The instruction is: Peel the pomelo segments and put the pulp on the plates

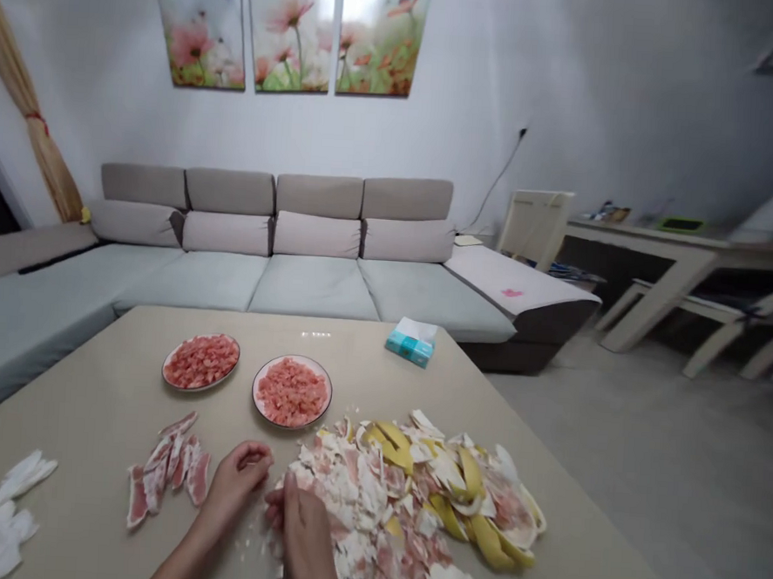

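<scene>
My left hand (pixel 240 481) is above the table with its fingers curled and thumb drawn in; anything in the pinch is too small to make out. Beside it, my right hand (pixel 310 529) is closed too, its thumb pointing up and its fingertips hidden behind it. Left of my hands lie several pomelo segments (pixel 175 462), pink with whitish skin. Touching distance to the right is a wide heap of pomelo peel and membrane (pixel 374 498), with thick yellow rind (pixel 470 478) among it. Beyond my hands, pink pomelo pulp fills one plate (pixel 319 416) and another plate (pixel 232 374) farther left.
A blue tissue pack (pixel 410 342) sits near the table's (pixel 356 357) far right corner. Crumpled white tissues (pixel 2 519) lie at the left. Behind the table is a grey sofa (pixel 308 285); a chair (pixel 538 224) and a white dining table (pixel 683 246) are at the right.
</scene>
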`<state>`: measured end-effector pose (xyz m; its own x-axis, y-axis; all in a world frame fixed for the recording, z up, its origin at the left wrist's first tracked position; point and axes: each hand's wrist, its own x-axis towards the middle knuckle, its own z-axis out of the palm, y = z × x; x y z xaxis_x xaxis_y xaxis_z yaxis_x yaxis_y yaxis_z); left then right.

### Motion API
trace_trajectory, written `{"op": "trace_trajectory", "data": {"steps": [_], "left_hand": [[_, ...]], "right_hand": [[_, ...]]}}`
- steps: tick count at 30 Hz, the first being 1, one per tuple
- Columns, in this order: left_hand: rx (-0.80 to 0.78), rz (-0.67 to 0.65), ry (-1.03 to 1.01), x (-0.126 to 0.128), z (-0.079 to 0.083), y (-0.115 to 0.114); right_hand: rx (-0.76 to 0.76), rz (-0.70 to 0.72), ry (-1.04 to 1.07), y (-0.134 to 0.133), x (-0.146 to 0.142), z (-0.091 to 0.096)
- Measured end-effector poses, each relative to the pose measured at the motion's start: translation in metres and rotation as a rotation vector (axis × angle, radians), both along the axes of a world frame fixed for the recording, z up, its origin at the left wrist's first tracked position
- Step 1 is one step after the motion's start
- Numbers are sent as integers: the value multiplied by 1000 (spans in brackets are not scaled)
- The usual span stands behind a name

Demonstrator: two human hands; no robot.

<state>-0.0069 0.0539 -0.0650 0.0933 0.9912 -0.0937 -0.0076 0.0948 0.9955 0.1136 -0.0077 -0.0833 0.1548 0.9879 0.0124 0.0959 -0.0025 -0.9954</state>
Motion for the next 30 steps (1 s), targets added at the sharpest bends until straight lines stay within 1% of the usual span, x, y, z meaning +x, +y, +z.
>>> {"op": "trace_trajectory", "data": {"steps": [2,4,7,9,10,13,15,18,20,22,24,26,28,30], "left_hand": [[85,-4,107,3,4,21],[178,-12,208,13,12,49],[291,-48,343,34,25,93],[329,-76,432,47,30,115],[345,-90,480,51,31,122],[395,-142,633,59,26,128],[422,-186,736,63,19,125],[461,-249,857,72,13,125],[489,-262,906,81,14,132],[514,-250,934,91,18,142],[525,-227,950,96,25,153],[528,-200,962,93,33,160],[533,-176,978,81,38,160],[540,-161,1006,57,41,151]], "right_hand": [[24,-67,-127,2,2,-2],[98,-106,-177,5,7,-6],[191,-53,-126,11,12,-20],[233,-14,-145,13,12,-31],[257,-12,-178,13,10,-35],[298,-55,-308,10,4,-36],[301,-51,-380,7,0,-30],[261,1,-474,3,-3,-20],[227,27,-531,2,-3,-17],[209,46,-559,2,-2,-18],[207,30,-520,1,-1,-16],[206,-1,-390,1,1,-10],[151,22,-143,1,4,0],[-15,132,241,2,8,11]]}}
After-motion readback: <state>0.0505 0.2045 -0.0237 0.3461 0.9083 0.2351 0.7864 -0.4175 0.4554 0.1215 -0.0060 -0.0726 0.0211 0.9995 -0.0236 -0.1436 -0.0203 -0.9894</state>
